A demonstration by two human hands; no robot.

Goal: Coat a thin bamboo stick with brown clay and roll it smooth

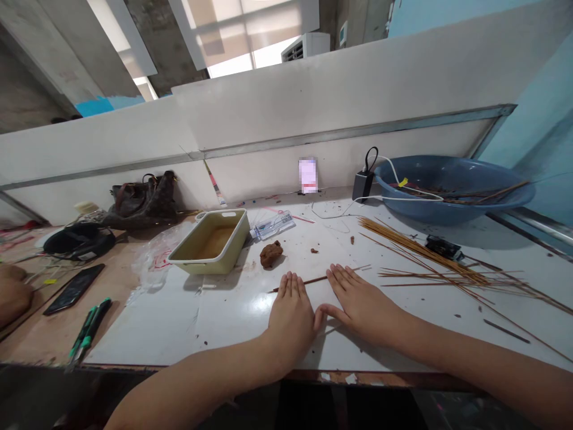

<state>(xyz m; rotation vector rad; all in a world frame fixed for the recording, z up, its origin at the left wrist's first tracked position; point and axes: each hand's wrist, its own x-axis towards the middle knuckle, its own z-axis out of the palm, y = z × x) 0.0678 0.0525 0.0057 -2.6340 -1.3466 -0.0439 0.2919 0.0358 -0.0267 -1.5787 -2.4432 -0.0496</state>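
My left hand (pixel 292 313) and my right hand (pixel 356 301) lie flat side by side on the white tabletop (pixel 188 316), palms down, fingers stretched out and thumbs touching. A thin stick coated in brown paste (pixel 313 280) lies under the fingertips of both hands. Just beyond the left hand sits a lump of brown paste (pixel 271 253). To the right of my right hand lies a pile of several thin bamboo sticks (pixel 430 257).
A cream rectangular tray (pixel 215 242) holding brown powder stands at left centre. A blue basin (pixel 452 188) with sticks sits back right, beside a black charger (pixel 362 184) with white cable. A phone (pixel 74 288), pens (pixel 89 328) and bags (pixel 143 200) lie left.
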